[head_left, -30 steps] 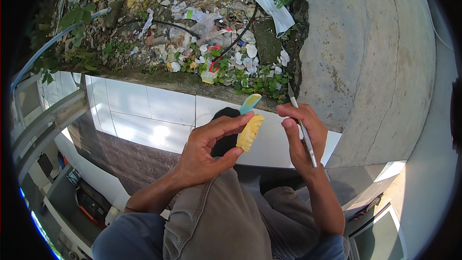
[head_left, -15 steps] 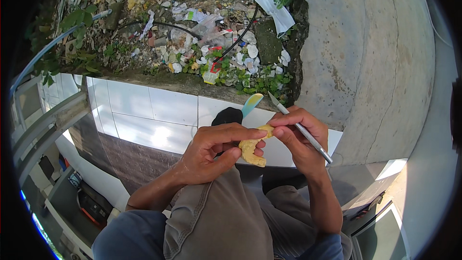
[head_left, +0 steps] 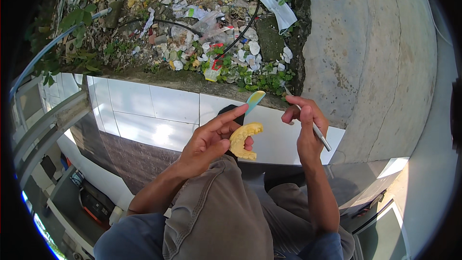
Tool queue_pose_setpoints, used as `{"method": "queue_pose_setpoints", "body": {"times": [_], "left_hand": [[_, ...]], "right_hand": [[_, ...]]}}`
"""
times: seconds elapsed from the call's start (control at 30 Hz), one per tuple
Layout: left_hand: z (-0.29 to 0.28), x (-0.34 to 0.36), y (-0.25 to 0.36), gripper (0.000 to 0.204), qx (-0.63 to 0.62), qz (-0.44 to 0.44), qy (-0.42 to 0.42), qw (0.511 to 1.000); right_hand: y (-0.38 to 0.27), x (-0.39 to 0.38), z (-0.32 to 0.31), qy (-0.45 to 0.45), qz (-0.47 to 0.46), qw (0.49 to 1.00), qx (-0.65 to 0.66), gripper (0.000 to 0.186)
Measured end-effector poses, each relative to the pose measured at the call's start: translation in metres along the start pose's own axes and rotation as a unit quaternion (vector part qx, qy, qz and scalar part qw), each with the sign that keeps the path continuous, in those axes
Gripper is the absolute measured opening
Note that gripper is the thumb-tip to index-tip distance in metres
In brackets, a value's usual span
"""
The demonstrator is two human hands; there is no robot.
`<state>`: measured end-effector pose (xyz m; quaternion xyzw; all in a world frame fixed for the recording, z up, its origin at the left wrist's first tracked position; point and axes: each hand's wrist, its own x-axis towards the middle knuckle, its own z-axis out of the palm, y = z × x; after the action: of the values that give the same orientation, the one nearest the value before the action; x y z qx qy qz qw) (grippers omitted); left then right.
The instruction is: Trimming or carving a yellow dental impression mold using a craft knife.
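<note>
My left hand [head_left: 208, 140] holds a yellow, horseshoe-shaped dental cast [head_left: 239, 140] between thumb and fingers. Its index finger points outward above the cast, and tooth shapes show along the curve. In my right hand [head_left: 308, 123] is a slim silver craft knife [head_left: 321, 137], its handle slanting down past the palm and its blade end pointing up and away. The right thumb and index finger are apart, and that hand is clear of the cast. Behind my left fingers a flat blue-green piece with a rounded, yellowish end [head_left: 255, 100] sticks up beside something black, partly hidden.
My raised knee [head_left: 216, 212] is just below the hands. White tiles [head_left: 149, 127] form a ledge beyond it. Farther out is rubble [head_left: 207, 24] with litter, plants, a black cable and a discarded face mask [head_left: 279, 8]. Concrete [head_left: 337, 43] lies right, a metal rail [head_left: 53, 123] left.
My right hand has let go of the cast and drawn away to the right, still with the knife. My left hand has moved slightly left with the cast, turning it and lifting its index finger.
</note>
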<state>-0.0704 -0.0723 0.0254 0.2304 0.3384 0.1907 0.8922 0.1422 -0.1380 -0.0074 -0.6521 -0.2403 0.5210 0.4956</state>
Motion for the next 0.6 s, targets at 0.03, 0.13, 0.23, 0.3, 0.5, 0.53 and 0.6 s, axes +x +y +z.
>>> {"method": "queue_pose_setpoints", "body": {"times": [0.03, 0.13, 0.23, 0.3, 0.5, 0.53, 0.6], "left_hand": [[-0.008, 0.001, -0.005, 0.046, 0.0, -0.002, -0.002, 1.0], [-0.044, 0.005, -0.027, 0.058, 0.064, -0.051, 0.103, 0.991], [-0.068, 0.001, -0.043, 0.063, 0.351, -0.111, 0.143, 0.919], [-0.066, -0.003, -0.049, 0.07, 0.443, -0.106, 0.138, 0.88], [-0.064, -0.014, -0.068, 0.068, 0.617, -0.115, 0.034, 0.778], [-0.063, -0.015, -0.068, 0.068, 0.618, -0.115, 0.033, 0.777], [-0.058, -0.017, -0.064, 0.066, 0.617, -0.118, 0.049, 0.777]], "right_hand": [[0.01, 0.002, -0.001, 0.002, 0.001, 1.0, 0.0, 0.015], [0.046, 0.001, -0.004, 0.051, 0.023, 0.997, -0.044, 0.019], [0.076, -0.005, -0.004, 0.04, 0.022, 0.994, -0.101, 0.017], [0.088, -0.008, -0.003, 0.042, 0.023, 0.995, -0.087, 0.016], [0.108, -0.006, 0.01, 0.062, -0.183, 0.952, -0.237, 0.016], [0.116, -0.006, 0.011, 0.069, -0.195, 0.948, -0.241, 0.018], [0.122, -0.006, 0.02, 0.09, -0.176, 0.956, -0.215, 0.017]]}}
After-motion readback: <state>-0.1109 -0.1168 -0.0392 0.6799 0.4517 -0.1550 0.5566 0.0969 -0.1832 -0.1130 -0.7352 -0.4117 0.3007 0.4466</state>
